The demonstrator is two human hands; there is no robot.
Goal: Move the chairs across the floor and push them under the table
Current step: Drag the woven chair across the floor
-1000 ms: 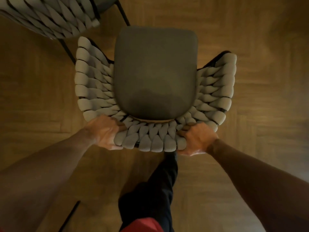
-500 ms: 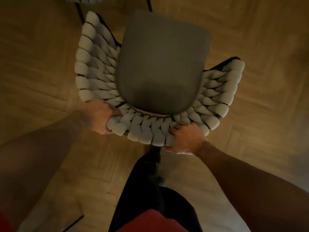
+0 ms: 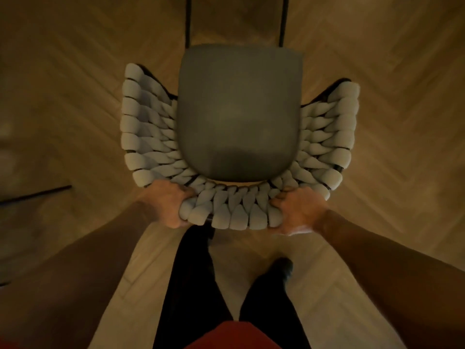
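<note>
- Grey cushioned chair with pale woven-rope backrest: set at frame centre on herringbone wood floor, table unseen.
- Left hand, right hand: fingers curled tightly around backrest rim, spaced apart, judged for straight steering.

There is one chair with one gray seat cushion. Two hands hold its puffy woven back, the left hand one side and the right hand the other. Two thin black legs stand past the chair. Two legs in black pants stand on the wooden floor.
</note>
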